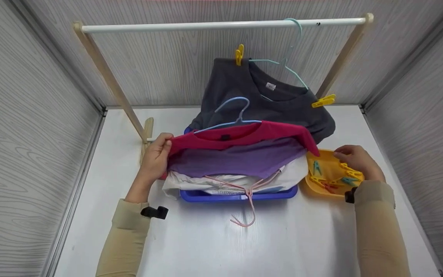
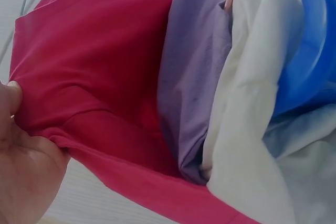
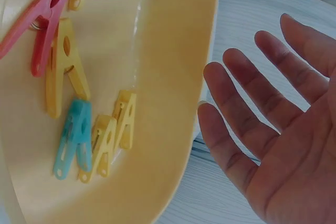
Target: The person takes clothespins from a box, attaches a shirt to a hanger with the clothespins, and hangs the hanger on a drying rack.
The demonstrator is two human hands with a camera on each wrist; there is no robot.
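Observation:
My left hand (image 1: 156, 156) pinches the left shoulder of a crimson shirt (image 1: 283, 130), which has a light blue hanger (image 1: 240, 119) in its neck. Thumb and cloth show close up in the left wrist view, where the crimson shirt (image 2: 105, 61) droops in folds. My right hand (image 1: 360, 159) hovers at the far right edge of a yellow tray (image 1: 313, 186). In the right wrist view the fingers of that right hand (image 3: 278, 114) are spread and hold nothing. Several clothespins lie in the tray, among them a pink one (image 3: 44, 24) and a teal one (image 3: 76, 135).
A purple garment (image 1: 237, 159), white cloth (image 1: 296, 171) and a pink hanger (image 1: 249, 192) lie over a blue basket (image 1: 240, 197). Behind, a dark grey shirt (image 1: 221, 88) with yellow clothespins (image 1: 323, 101) hangs by a teal hanger (image 1: 292, 71) from the rack's white rod (image 1: 206, 25).

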